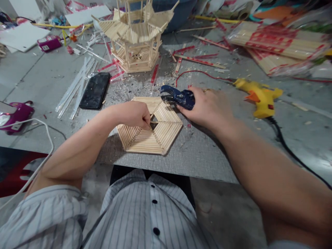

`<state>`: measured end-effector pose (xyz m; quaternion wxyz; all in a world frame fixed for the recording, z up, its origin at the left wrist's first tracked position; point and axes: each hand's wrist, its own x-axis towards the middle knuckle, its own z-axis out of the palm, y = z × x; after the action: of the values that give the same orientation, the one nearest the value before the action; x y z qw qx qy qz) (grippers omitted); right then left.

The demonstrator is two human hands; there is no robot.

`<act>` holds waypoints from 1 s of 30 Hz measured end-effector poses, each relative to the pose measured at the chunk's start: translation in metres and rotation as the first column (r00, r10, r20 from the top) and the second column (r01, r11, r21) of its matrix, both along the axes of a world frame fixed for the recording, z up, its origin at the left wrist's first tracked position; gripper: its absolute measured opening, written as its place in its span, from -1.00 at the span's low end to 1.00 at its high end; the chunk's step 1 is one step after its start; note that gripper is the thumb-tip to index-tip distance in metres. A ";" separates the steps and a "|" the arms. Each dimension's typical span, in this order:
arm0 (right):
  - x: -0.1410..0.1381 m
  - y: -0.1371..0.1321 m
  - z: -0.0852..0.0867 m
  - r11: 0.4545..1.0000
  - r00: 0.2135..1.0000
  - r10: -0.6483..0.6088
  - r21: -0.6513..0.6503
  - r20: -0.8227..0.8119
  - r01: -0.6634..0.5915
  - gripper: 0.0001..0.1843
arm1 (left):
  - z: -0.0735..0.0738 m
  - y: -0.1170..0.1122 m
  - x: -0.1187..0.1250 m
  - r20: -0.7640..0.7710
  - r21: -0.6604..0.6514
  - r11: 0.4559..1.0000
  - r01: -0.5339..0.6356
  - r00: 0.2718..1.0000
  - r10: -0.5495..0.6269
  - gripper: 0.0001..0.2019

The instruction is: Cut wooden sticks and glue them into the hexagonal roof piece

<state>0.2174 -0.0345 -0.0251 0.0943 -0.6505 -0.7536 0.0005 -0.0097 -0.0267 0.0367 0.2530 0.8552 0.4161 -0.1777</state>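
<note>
A flat hexagonal panel of thin wooden sticks [145, 141], with a small gap at its centre, lies on the table in front of me. Over its left part, my left hand [137, 113] is closed, fingertips pinched down at the central gap. Whatever they grip there is hidden. My right hand [207, 103] is wrapped round a dark blue hand cutter [177, 97], whose curved jaws point left above the panel's upper right edge. Behind the panel stands a tiered pavilion model [135, 41] built from the same kind of sticks.
A yellow glue gun [259, 97] lies at the right with its black cord. Left of the panel are a black phone [94, 90] and clear glue sticks [76, 88]. Bagged wooden sticks [280, 45] lie back right. A purple device [15, 116] with a white cable sits far left.
</note>
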 end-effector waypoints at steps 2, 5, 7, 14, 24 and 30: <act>0.000 0.000 0.000 1.000 1.000 0.000 0.003 0.002 0.000 -0.30 | 0.000 0.000 0.001 -0.006 -0.003 1.000 0.000 1.000 0.000 -0.79; 0.001 0.000 -0.001 1.000 1.000 -0.001 0.010 0.017 0.000 -0.30 | 0.001 -0.001 0.001 -0.006 0.008 1.000 0.002 1.000 -0.002 -0.78; 0.001 0.000 -0.001 1.000 1.000 0.002 0.010 0.016 -0.003 -0.31 | 0.001 -0.002 0.001 -0.001 0.015 1.000 0.002 1.000 -0.002 -0.77; 0.000 -0.001 -0.001 1.000 1.000 0.002 0.009 0.019 -0.002 -0.30 | -0.001 -0.001 -0.001 0.004 0.009 1.000 -0.016 1.000 0.016 -0.77; 0.002 0.001 -0.003 1.000 1.000 0.011 0.018 0.028 -0.012 -0.28 | -0.003 0.000 -0.003 0.056 -0.041 0.999 -0.016 0.998 0.018 -0.78; 0.003 0.001 -0.004 1.000 1.000 0.015 0.008 0.004 -0.016 -0.29 | -0.004 0.000 -0.002 0.044 -0.013 1.000 0.009 0.999 -0.008 -0.78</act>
<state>0.2200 -0.0332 -0.0287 0.0956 -0.6442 -0.7588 -0.0032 -0.0113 -0.0264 0.0328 0.2670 0.8589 0.4057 -0.1627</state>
